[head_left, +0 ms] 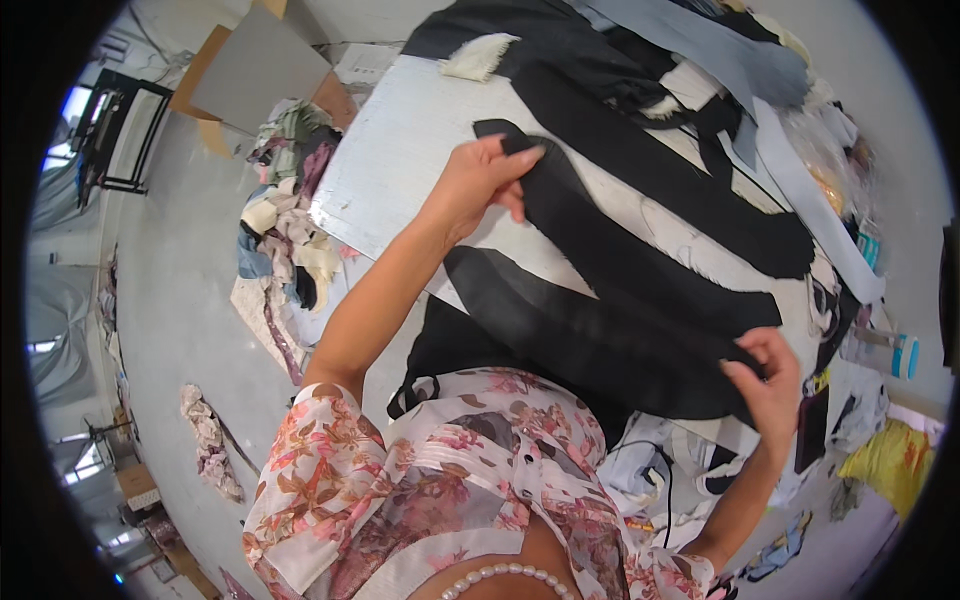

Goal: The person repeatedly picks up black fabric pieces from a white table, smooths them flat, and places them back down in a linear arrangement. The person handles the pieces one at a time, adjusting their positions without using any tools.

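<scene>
My left hand pinches the far-left end of a long black fabric strip between thumb and fingers. That strip slants down to the right across the white table. A second black fabric strip curves along the table's near edge, in front of my body. Its right end is in my right hand, with thumb and fingers closed on the cloth. The two strips overlap toward the right; whether they are joined there I cannot tell. Another black strip with frayed edges lies flat beyond them.
Dark fabric is heaped at the table's far side, with grey-blue cloth beside it. Mixed scraps pile on the floor at left, near a cardboard box. A yellow bag and more scraps lie at right.
</scene>
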`<act>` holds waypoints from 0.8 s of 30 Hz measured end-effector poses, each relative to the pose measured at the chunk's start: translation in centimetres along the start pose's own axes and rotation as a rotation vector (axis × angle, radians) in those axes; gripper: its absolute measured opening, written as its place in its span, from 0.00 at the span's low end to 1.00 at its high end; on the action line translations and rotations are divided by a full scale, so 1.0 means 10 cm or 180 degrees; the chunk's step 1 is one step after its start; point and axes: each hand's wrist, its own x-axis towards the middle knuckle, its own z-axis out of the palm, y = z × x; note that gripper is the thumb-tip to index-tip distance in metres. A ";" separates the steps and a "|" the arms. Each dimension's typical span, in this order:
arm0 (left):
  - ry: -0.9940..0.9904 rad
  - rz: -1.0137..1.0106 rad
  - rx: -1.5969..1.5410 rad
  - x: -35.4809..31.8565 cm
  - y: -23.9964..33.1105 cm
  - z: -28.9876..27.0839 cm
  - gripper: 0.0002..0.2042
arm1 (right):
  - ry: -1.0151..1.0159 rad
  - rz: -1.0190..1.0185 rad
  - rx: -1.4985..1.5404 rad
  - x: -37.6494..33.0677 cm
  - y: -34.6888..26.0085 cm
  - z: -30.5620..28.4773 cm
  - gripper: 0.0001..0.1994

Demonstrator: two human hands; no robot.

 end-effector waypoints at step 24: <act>0.1528 0.1267 0.3960 0.35 -0.07 -0.26 0.14 | -0.0105 -0.0240 -0.0392 0.82 0.14 0.66 0.12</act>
